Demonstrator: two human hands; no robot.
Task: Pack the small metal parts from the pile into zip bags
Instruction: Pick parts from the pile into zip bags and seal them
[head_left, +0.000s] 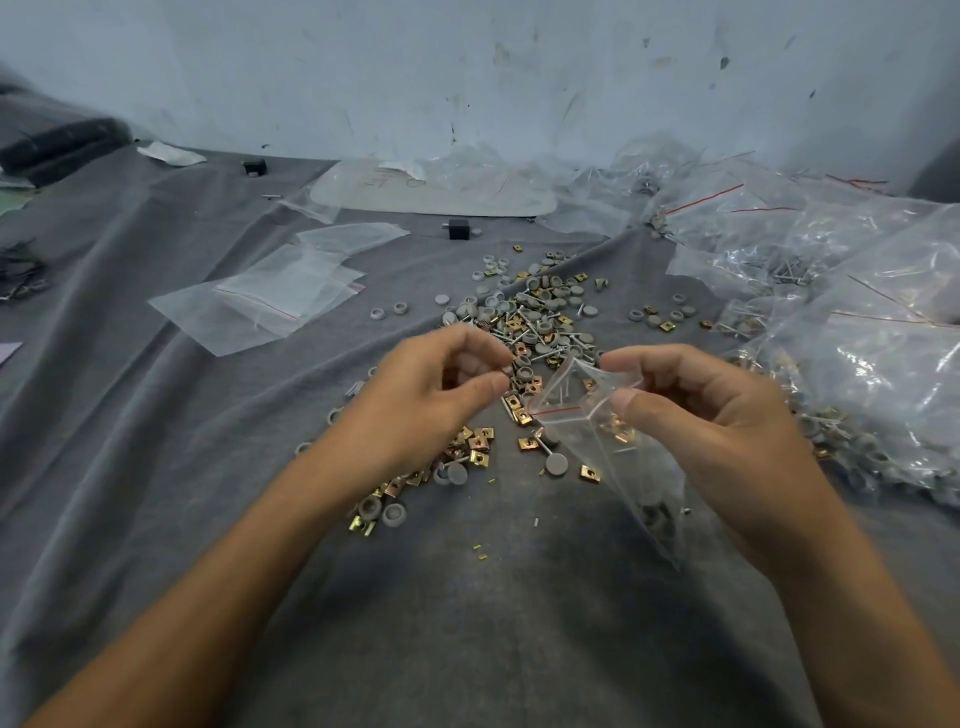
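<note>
A: Head view. You're mid-fill. Your right hand (691, 410) pinches the bag (613, 457) at its mouth, thumb in front and fingers behind. It holds the mouth open over the cloth (467, 597), at the near edge of the pile (535, 312).

B: Your left hand (441, 384) hangs just left of that mouth, apart from the right. Its fingers are curled, with thumb and forefinger nearly meeting. Whether there's a part between them is too small to tell.

A: The bag's mouth points left and slightly away from you, towards your left hand; the red zip line (556, 413) marks it. Its long axis slants from there towards the cloth's near right corner, with the closed end nearest you.

B: Grey caps (654, 512) sit at that end, and a brass clip (615, 423) and pins (563, 387) lie nearer the mouth. I'd judge it part filled.

A: Next, I'd say, bring your left fingertips over the opening and let go inside. Keep the lips spread, or the part may catch on the zip.

B: Empty bags (270, 296) lie towards the left edge, and filled bags (857, 322) along the right.
</note>
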